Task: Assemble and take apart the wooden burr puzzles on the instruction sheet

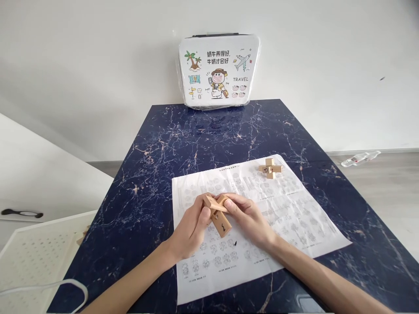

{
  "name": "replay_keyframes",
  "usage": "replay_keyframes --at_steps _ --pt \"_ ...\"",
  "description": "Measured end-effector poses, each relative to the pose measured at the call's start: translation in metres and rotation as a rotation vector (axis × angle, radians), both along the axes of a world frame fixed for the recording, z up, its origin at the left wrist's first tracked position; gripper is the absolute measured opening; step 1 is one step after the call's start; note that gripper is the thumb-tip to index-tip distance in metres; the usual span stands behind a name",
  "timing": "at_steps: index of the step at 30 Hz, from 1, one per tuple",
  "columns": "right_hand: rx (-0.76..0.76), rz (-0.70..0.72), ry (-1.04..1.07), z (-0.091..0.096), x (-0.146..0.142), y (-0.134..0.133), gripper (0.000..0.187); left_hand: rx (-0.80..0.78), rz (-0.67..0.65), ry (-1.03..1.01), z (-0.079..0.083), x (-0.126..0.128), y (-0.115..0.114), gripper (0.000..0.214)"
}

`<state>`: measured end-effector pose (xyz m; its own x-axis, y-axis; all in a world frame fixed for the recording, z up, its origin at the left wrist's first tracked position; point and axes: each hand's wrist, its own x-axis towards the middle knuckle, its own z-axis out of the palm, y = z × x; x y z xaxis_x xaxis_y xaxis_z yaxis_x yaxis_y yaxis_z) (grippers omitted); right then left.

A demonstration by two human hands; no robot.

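Observation:
Both of my hands hold a small wooden interlocking puzzle (218, 214) of crossed light-brown bars above a printed instruction sheet (294, 213). My left hand (191, 229) grips its left side with curled fingers. My right hand (248, 216) pinches its right side, thumb on top. A black mark shows on the puzzle's lower bar. A second, assembled wooden cross puzzle (270, 168) rests on the sheet's far right corner, untouched.
The sheet lies on a dark blue marble-patterned table (157, 174). A white illustrated case (218, 72) leans against the wall at the table's far edge. A white perforated tray (36, 257) and a cable (49, 285) sit at the lower left.

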<state>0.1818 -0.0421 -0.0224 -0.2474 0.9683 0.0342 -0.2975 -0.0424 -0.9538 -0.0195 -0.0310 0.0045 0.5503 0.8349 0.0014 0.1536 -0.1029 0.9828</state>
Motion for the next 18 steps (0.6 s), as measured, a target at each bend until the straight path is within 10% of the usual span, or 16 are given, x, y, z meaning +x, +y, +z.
replay_keyframes --at_steps 12,18 --pt "-0.028 0.033 0.001 -0.002 0.001 0.0 0.028 0.16 0.003 0.086 -0.007 -0.004 0.002 0.056" --pt "-0.028 0.072 0.01 0.003 0.001 -0.003 0.026 0.172 0.003 0.118 -0.009 -0.007 0.005 0.102"
